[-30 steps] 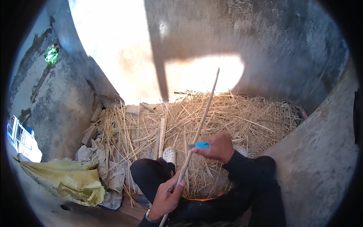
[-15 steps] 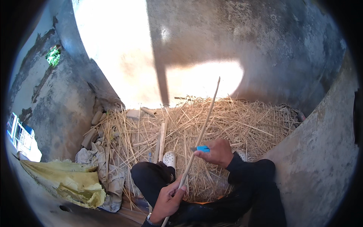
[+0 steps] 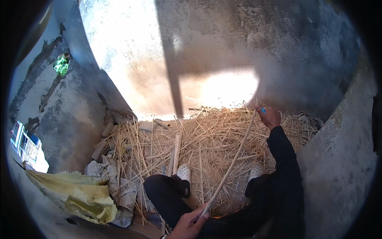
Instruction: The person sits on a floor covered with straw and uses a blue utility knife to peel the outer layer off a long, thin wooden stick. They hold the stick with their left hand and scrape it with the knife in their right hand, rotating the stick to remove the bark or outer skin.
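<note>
A long, thin pale wooden stick (image 3: 234, 161) slants away from me, toward the upper right. My left hand (image 3: 188, 225) is closed round its near end, low in the view. Out at the far end, my right hand (image 3: 271, 118) is closed on a small knife (image 3: 263, 110) with a blue handle. Its blade does not show clearly there. The right arm is stretched out, and the knife is at or very near the stick's tip; whether it touches the wood I cannot tell.
Loose straw-like strips (image 3: 215, 131) cover the floor around my white clogs (image 3: 184, 172). A yellow torn sack (image 3: 81, 195) and a pale crumpled cloth (image 3: 127, 195) lie at left. Flat wooden slats (image 3: 176, 149) lie ahead. Concrete walls (image 3: 294, 51) enclose the spot.
My right hand with the knife has moved up and away along the stick, from its middle to its far end. The stick leans further right, and my left hand sits lower.
</note>
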A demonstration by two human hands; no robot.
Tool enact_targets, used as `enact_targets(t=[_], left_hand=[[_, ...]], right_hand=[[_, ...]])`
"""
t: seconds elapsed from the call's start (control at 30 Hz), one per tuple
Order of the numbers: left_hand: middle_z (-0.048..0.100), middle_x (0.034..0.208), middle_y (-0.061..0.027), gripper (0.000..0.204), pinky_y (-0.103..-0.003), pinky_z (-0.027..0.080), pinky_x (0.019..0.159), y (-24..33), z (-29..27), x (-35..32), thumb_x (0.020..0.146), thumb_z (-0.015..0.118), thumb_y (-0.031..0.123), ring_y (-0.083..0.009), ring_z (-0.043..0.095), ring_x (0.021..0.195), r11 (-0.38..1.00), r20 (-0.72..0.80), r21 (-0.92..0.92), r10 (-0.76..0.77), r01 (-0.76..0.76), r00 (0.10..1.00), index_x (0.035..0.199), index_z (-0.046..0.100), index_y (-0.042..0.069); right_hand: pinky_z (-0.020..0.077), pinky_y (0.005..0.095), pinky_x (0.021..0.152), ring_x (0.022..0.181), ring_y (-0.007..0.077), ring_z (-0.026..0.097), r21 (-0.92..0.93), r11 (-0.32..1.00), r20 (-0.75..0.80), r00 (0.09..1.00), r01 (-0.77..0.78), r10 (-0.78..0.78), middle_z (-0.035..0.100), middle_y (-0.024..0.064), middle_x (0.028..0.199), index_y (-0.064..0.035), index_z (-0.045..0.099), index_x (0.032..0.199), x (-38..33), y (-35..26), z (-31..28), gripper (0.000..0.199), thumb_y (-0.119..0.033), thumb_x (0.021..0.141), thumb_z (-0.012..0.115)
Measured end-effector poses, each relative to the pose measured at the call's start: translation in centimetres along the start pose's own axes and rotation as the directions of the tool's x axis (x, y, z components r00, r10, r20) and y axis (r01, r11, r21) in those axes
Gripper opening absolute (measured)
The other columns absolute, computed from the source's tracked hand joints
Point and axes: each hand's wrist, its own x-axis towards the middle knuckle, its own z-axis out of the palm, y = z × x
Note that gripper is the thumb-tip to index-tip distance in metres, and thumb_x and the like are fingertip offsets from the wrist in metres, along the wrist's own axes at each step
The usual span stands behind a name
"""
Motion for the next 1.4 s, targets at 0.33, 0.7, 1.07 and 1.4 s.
enact_targets(t=[0.33,0.7,1.07,1.4], left_hand=[[0.046,0.059,0.0017,0.045,-0.019,0.037,0.043,-2.0,-3.3,5.9,0.104,0.042,0.029,-0.0063,0.042,0.042,0.869,0.094,-0.443,-0.199,0.219,0.976,0.137,0.044,-0.001],[0.047,0.060,0.0020,0.036,-0.019,0.037,0.045,-3.1,-2.6,11.2,0.105,0.039,0.030,-0.0055,0.043,0.044,0.941,0.156,-0.296,-0.123,0.166,0.980,0.126,0.049,0.003],[0.045,0.063,0.0027,0.033,-0.020,0.038,0.048,-4.2,0.5,16.7,0.105,0.036,0.027,-0.0044,0.044,0.051,0.984,0.032,-0.090,0.154,-0.151,0.988,0.126,0.047,0.004],[0.041,0.056,0.0030,0.034,-0.020,0.035,0.039,-3.2,-2.5,15.3,0.105,0.033,0.039,-0.0070,0.037,0.038,0.932,0.212,-0.352,-0.008,0.084,0.977,0.104,0.047,0.008]], right_hand=[[0.0243,0.0377,0.048,0.049,0.0145,0.029,0.306,0.952,0.301,0.946,0.022,-0.118,0.029,0.0024,0.050,-0.0068,0.034,0.050,-4.9,-3.4,-0.5,0.074,-0.067,0.092,0.044],[0.0273,0.0213,0.044,0.046,0.0022,0.033,0.778,0.344,0.624,0.709,-0.526,-0.327,0.038,-0.0076,0.057,-0.0067,0.056,0.086,-13.4,-12.8,1.4,0.023,-0.027,0.095,0.064],[0.0278,0.0199,0.040,0.043,0.0035,0.036,0.899,0.086,0.434,0.848,-0.430,-0.304,0.041,-0.0062,0.055,-0.0063,0.059,0.087,-10.7,-12.6,0.1,0.021,-0.025,0.095,0.063],[0.0412,0.0369,0.046,0.045,0.0219,0.055,0.466,0.750,-0.022,0.854,0.469,-0.520,0.052,0.0056,0.054,-0.0044,0.063,0.078,-11.9,-11.2,-1.4,0.065,-0.069,0.084,0.057]])
